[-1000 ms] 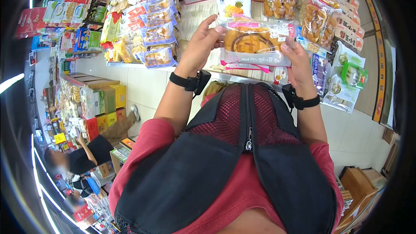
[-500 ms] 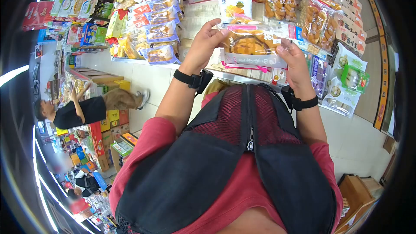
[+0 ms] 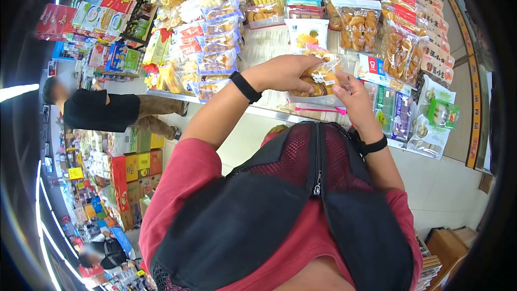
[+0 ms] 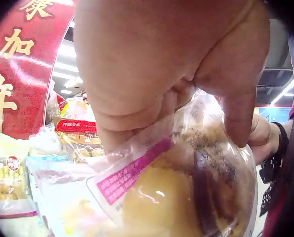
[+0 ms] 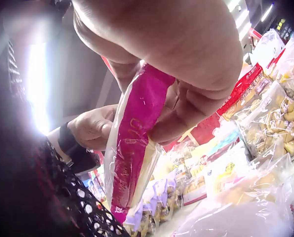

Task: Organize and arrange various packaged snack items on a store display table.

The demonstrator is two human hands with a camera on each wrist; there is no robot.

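Observation:
My left hand (image 3: 285,74) reaches over a clear packet of bread buns (image 3: 323,80) and grips it from its left side, the back of the hand upward. In the left wrist view a golden bun shows through the packet (image 4: 159,197), beside a pink printed strip. My right hand (image 3: 356,105) pinches the other side. Close up in the right wrist view, its thumb and fingers hold the packet's pink and white edge (image 5: 134,143). Below the held packet, another bag with a pink edge (image 3: 323,109) lies on the display table (image 3: 264,47).
Bags of twisted pastries (image 3: 357,24) stand behind and to the right. Purple-edged bread packs (image 3: 217,60) line the left side. A white bag with orange print (image 3: 307,33) lies just beyond the hands. Another person in black (image 3: 105,109) stands in the aisle at left.
The bread packet has turned from its broad face to a tilted, bunched position. My left hand has moved from its left edge to over its top. The other person has shifted in the aisle.

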